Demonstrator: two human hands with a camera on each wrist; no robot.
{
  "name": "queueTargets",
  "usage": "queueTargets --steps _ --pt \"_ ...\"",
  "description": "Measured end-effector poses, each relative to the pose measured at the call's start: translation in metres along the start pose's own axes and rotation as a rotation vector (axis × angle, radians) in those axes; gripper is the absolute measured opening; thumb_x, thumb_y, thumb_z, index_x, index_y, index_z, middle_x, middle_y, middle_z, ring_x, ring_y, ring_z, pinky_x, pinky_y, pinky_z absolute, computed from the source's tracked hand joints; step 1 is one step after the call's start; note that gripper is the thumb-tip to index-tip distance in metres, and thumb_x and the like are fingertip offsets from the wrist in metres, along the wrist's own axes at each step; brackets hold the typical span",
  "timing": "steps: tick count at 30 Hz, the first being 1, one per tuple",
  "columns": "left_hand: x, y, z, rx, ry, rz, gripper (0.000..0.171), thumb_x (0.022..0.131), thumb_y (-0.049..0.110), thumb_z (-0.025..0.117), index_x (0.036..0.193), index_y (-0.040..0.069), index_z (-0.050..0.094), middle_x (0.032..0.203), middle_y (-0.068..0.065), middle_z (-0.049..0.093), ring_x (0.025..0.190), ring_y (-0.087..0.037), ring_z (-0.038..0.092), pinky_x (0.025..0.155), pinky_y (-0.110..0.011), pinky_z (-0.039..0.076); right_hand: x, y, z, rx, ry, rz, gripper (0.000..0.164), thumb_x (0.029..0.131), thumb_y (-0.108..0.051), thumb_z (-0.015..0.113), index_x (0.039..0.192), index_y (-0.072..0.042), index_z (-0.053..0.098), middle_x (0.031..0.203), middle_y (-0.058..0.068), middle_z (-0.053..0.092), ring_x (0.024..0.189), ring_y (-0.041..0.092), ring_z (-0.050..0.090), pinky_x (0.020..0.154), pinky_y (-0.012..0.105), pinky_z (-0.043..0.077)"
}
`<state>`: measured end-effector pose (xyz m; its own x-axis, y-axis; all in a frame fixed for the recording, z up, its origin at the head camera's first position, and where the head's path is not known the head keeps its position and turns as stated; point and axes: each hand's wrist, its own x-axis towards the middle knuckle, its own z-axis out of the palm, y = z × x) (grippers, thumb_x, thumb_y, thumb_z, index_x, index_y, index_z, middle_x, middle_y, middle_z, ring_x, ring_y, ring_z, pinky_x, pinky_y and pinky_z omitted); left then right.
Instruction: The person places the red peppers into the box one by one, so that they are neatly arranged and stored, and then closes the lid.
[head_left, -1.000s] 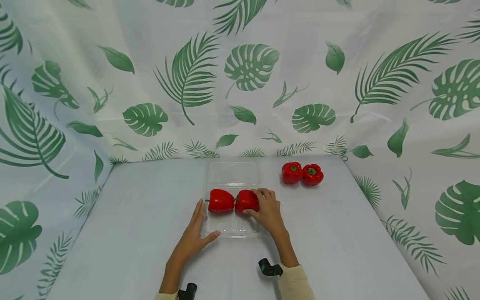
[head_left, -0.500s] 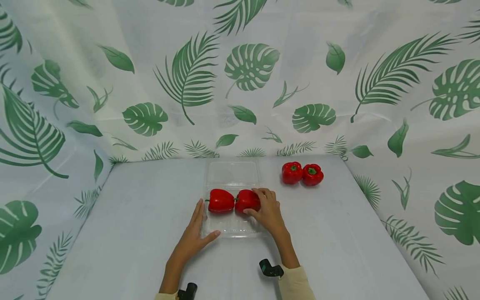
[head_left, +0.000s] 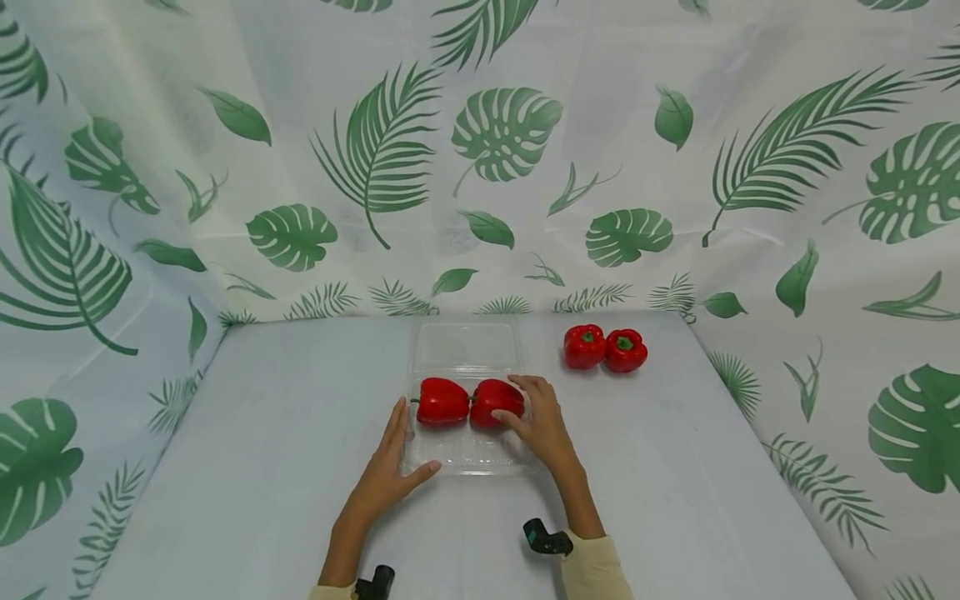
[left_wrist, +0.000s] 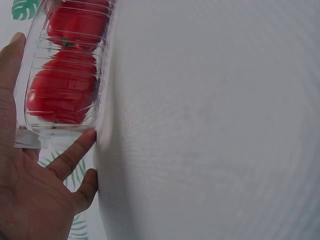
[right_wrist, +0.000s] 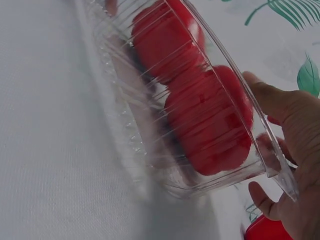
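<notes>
Soft grey light, hazy close-ups

From here, flat cool light reaches the far corners of the worktop, with faint shadows under the loose peppers near the far right one. The head view looks crisp; both wrist views turn dim and soft, glints streaking the clear container there.

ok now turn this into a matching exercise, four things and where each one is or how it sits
Column one
1. left hand
2. right hand
3. lid
4. two peppers with stems up

Column two
A. on the table, outside the clear container
B. by the right-hand pepper lying in the container
C. folded open, away from the person
D. at the container's left side

Pairs: 1-D, 2-B, 3-C, 4-A
</notes>
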<state>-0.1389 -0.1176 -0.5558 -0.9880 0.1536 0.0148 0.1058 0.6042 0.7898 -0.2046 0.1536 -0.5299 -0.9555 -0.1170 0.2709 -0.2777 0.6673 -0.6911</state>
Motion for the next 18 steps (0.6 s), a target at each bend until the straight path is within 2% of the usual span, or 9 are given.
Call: queueTargets --steps 5,9,13,18 --pt "0.0 0.002 -0.001 0.001 0.003 0.009 0.104 0.083 0.049 0.071 0.159 0.024 0.004 0.166 0.006 0.002 0.147 -0.03 0.03 0.113 -0.059 0.03 0.0 0.008 -0.005 0.127 0.143 -0.028 0.05 0.084 -0.023 0.078 0.129 -0.009 0.06 0.125 0.011 0.062 0.116 0.028 0.057 0.098 0.053 0.051" --pt "0.0 0.005 -0.002 -0.011 0.001 0.005 0.104 0.083 0.048 0.072 0.159 0.023 0.005 0.166 0.007 0.002 0.145 -0.03 0.034 0.114 -0.059 0.03 -0.001 0.016 -0.01 0.19 0.304 0.024 0.033 0.09 -0.016 0.07 0.122 -0.008 0.063 0.118 0.011 0.064 0.111 0.028 0.06 0.093 0.054 0.053" --pt "0.0 0.005 -0.002 -0.012 -0.002 -0.005 0.105 0.083 0.049 0.072 0.159 0.024 0.004 0.166 0.007 0.001 0.146 -0.03 0.034 0.114 -0.059 0.03 -0.003 0.026 -0.019 0.24 0.472 0.151 0.028 0.094 -0.014 0.064 0.12 -0.003 0.062 0.116 0.015 0.064 0.109 0.03 0.059 0.09 0.053 0.053" --pt "0.0 0.002 0.0 -0.004 0.0 -0.011 0.105 0.082 0.051 0.071 0.158 0.026 0.004 0.166 0.008 0.001 0.144 -0.029 0.037 0.113 -0.059 0.03 -0.002 0.042 -0.032 0.3 0.611 0.37 0.043 0.095 -0.014 0.06 0.135 -0.001 0.048 0.128 0.02 0.05 0.121 0.032 0.05 0.098 0.052 0.048"
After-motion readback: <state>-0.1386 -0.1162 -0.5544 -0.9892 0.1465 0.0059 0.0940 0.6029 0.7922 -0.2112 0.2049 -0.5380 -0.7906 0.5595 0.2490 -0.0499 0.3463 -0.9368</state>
